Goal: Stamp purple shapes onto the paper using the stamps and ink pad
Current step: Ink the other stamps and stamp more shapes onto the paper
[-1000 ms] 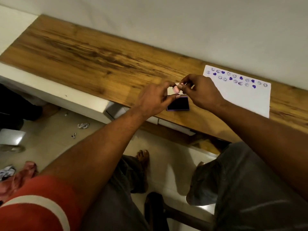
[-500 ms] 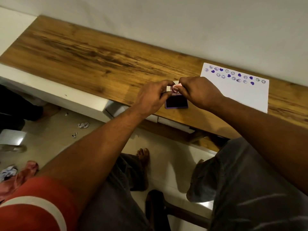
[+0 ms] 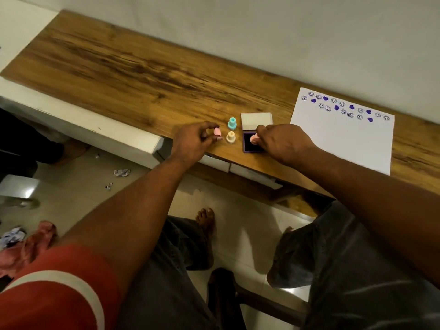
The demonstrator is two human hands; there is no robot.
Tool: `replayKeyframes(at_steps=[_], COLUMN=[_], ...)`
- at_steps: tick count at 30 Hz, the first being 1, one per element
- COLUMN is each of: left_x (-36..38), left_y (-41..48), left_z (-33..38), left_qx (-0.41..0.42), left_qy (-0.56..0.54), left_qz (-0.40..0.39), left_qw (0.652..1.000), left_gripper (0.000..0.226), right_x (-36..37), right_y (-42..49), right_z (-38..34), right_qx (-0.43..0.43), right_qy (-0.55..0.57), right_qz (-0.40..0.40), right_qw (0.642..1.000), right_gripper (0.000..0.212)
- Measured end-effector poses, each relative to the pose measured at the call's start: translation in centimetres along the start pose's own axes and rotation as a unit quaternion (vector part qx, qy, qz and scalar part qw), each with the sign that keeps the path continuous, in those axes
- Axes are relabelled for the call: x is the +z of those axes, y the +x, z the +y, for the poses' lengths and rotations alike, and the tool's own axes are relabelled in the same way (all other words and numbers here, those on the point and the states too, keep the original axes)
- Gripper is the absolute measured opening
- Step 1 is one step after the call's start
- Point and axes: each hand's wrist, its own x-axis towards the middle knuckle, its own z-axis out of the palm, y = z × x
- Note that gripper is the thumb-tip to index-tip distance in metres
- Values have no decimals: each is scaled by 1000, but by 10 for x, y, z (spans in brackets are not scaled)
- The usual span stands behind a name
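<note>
Pink stamp (image 3: 253, 139) on dark ink pad (image 3: 248, 146)

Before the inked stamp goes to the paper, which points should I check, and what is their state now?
1. Ink pad lid open: ok.
2. Right hand holds the pink stamp on the pad: ok.
3. Stamp face inked: cannot tell, hidden.
4. Paper has free space below the purple prints: ok.
5. Left hand holds a pink cap, clear of the paper: ok.
6. Teal stamp and cream stamp upright, left of the pad: ok.
</note>
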Motion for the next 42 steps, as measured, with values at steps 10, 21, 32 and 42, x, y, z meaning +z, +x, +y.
replayKeyframes(at_steps=[10, 21, 32, 42], left_x=[7, 0, -18, 51], left_y=[3, 9, 36, 61], left_z=[-2, -9, 62, 167], left_qx=[-17, -25, 119, 213], left_qy=[51, -45, -59, -13], left_qz=[-17, 13, 114, 14], left_qw=[998, 999, 985, 977], left_gripper=[55, 68, 57, 43], right_x=[-16, 24, 15, 8], right_y=[8, 2, 4, -68], right_z=[-8, -31, -27, 92], right_qx=[33, 136, 140, 249], right_qy=[-4, -23, -20, 120], right_qz=[69, -5, -28, 151], right_qw=[997, 990, 990, 949], right_gripper=[46, 37, 43, 56])
